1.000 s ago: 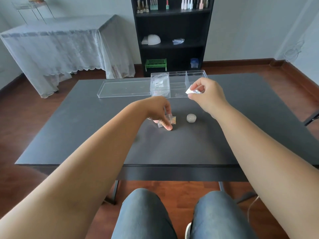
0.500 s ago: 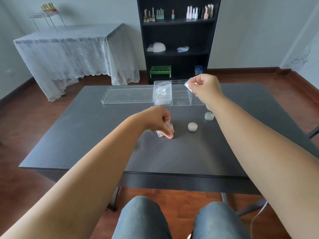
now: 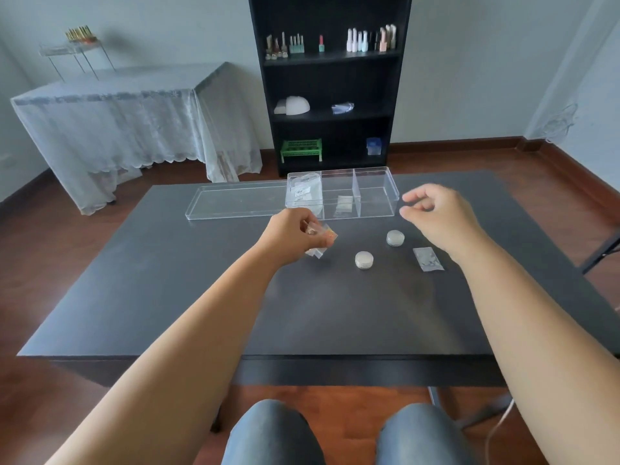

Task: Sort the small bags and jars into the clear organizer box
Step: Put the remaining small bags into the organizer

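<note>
The clear organizer box (image 3: 375,214) stands at the far middle of the dark table, split into three compartments. Its left compartment holds bags (image 3: 303,193); a small bag (image 3: 344,205) lies in the middle one; the right one looks empty. My left hand (image 3: 293,234) pinches a small clear bag with orange contents (image 3: 320,231) just above the table, in front of the box. My right hand (image 3: 436,216) hovers to the right of the box with loosely curled fingers and nothing in it. Two small round jars (image 3: 364,260) (image 3: 395,238) and a clear bag (image 3: 427,259) lie on the table.
The box's clear lid (image 3: 235,204) lies flat to the left of the box. The dark table (image 3: 167,297) has its front edge near my knees. Behind it stand a black shelf (image 3: 330,85) with bottles and a cloth-covered table (image 3: 117,122).
My right hand let go of its small bag, which now lies in the middle compartment, and drew back to the right, empty. My left hand lifted its bag off the table.
</note>
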A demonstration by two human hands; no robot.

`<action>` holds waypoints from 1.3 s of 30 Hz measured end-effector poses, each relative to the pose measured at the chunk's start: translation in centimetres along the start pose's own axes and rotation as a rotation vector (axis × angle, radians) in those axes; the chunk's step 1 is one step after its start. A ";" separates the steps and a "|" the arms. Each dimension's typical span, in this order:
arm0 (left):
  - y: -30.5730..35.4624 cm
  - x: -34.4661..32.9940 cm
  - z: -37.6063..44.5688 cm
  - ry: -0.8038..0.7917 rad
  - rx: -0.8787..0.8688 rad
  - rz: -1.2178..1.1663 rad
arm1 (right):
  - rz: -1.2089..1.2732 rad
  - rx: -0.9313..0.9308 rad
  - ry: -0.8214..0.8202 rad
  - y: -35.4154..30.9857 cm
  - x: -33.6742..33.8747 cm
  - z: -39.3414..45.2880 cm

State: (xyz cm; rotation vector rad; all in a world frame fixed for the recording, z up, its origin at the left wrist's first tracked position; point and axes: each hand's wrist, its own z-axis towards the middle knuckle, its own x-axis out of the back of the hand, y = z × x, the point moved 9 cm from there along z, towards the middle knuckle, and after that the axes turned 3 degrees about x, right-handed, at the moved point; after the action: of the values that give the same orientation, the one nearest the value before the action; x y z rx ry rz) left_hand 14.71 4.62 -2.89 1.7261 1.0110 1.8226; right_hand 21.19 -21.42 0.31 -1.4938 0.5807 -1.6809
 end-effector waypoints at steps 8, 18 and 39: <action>-0.6 -0.1 0.1 0.072 0.039 0.026 | -0.201 -0.180 -0.360 6.1 0.6 -3.1; 1.4 3.7 0.9 0.309 0.036 -0.174 | -0.128 -0.110 -0.397 4.8 -0.5 -2.2; 4.5 2.0 6.7 0.434 -0.007 0.095 | 0.104 0.094 0.071 -5.4 -5.4 6.3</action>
State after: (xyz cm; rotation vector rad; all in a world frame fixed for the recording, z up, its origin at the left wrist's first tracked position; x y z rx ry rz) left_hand 21.76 4.67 1.51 1.4233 1.0933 2.3216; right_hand 25.77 -12.99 2.50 -1.3192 0.5988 -1.6628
